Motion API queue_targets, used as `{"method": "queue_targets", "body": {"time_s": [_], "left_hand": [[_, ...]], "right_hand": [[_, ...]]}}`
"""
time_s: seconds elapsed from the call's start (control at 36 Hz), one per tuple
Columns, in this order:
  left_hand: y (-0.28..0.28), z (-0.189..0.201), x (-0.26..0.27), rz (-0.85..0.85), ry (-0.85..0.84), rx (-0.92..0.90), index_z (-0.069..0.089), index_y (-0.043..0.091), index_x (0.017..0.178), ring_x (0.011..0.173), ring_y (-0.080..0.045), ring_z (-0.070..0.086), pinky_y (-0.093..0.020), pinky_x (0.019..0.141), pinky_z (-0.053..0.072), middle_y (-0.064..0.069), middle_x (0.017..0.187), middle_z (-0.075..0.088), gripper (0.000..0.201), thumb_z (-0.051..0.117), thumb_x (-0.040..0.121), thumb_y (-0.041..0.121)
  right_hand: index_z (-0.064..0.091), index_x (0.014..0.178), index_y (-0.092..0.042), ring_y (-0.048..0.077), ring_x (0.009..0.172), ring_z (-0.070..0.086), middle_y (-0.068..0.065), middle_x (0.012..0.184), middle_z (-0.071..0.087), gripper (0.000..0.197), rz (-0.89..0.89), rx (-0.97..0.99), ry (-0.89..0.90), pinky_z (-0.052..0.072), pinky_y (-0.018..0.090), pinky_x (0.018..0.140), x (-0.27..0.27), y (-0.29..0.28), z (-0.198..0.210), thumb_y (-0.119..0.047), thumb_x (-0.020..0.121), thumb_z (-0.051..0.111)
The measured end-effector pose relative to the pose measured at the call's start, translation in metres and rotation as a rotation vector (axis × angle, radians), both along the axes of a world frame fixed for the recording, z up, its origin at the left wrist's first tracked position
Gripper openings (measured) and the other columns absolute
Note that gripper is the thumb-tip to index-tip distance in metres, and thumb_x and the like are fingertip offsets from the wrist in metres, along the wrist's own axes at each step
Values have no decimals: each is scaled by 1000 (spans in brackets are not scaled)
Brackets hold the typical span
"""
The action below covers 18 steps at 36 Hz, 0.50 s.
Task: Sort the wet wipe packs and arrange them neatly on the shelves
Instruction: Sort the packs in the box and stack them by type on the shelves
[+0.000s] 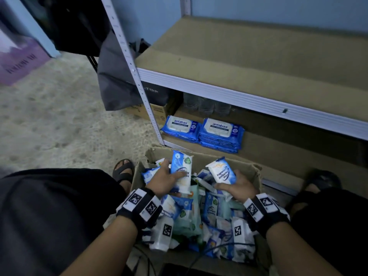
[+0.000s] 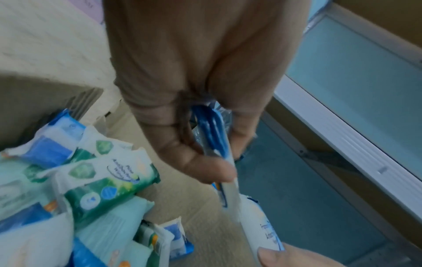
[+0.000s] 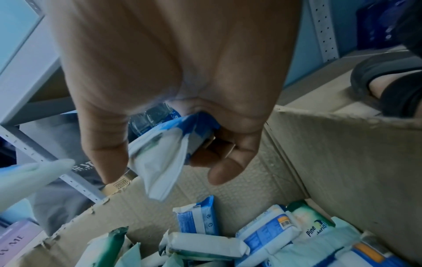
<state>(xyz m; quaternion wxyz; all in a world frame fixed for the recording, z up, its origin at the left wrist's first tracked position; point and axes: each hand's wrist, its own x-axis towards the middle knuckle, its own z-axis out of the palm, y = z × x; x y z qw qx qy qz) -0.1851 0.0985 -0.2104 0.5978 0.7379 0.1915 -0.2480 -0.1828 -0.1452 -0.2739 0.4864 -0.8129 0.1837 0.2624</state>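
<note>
Above the carton [image 1: 199, 156], left hand [image 1: 163, 181] and right hand [image 1: 238, 188] each apparently grip one pack.

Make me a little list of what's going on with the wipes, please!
left hand: grips a blue and white pack
right hand: grips a white pack
cardboard box: holds many mixed packs
lower shelf: two stacks of antabax packs
upper shelf: no packs in view

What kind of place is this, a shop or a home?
Probably a storeroom or the back of a small shop. A metal shelf rack holds stacked blue wipe packs on its low shelf, a cardboard box full of mixed packs stands before it, and the floor is bare concrete.
</note>
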Motion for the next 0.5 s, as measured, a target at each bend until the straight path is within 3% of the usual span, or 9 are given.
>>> {"method": "queue_targets", "body": {"time_s": [0.06, 0.11, 0.22, 0.25, 0.36, 0.44, 0.5], "left_hand": [[5, 0, 3, -100, -30, 84, 46, 18, 116, 88, -36, 69, -52, 78, 58, -8, 103, 71, 54, 82, 76, 19], [9, 2, 6, -175, -88, 204, 46, 25, 107, 86, -24, 70, -46, 83, 57, -3, 99, 72, 56, 86, 69, 17], [16, 8, 14, -133, -269, 362, 54, 21, 96, 72, -7, 65, -22, 62, 49, 3, 90, 70, 47, 88, 66, 12], [18, 9, 17, -113, -303, 364, 58, 21, 92, 68, -5, 63, -21, 61, 48, 5, 87, 70, 41, 89, 66, 13], [22, 21, 36, 13, -293, 235, 73, 17, 84, 72, -25, 69, -38, 69, 56, -2, 80, 75, 22, 88, 68, 11], [20, 23, 56, 123, -276, 164, 74, 11, 86, 61, -20, 61, -28, 54, 48, -3, 70, 71, 12, 81, 76, 10], [17, 20, 71, 167, -265, 134, 69, 12, 99, 63, -14, 65, -28, 56, 52, -2, 81, 72, 18, 76, 83, 12]], "right_hand": [[46, 109, -15, 16, 83, 65, 1, 99, 66, 62, 8, -24, -11, 53, 33, 65, -1, 0, 5, -36, 68, 88], [43, 111, -15, 12, 82, 61, 0, 99, 64, 65, -8, -51, -47, 45, 25, 60, -2, -1, 9, -36, 69, 88], [41, 108, -16, 19, 87, 61, 7, 103, 65, 62, -78, -107, -144, 49, 31, 74, -1, -2, 11, -29, 70, 88], [41, 107, -17, 21, 88, 62, 7, 103, 65, 61, -80, -125, -151, 51, 33, 78, 0, -3, 11, -30, 69, 88], [44, 110, -21, 21, 90, 61, 2, 102, 62, 64, -7, -222, -210, 51, 35, 78, 12, -5, 20, -43, 67, 86], [53, 112, -25, 25, 108, 49, 1, 109, 50, 65, 117, -418, -264, 44, 40, 92, 27, -6, 30, -57, 63, 81], [54, 117, -28, 28, 115, 39, -1, 109, 40, 64, 206, -523, -283, 37, 43, 98, 41, -6, 41, -61, 67, 76]]}}
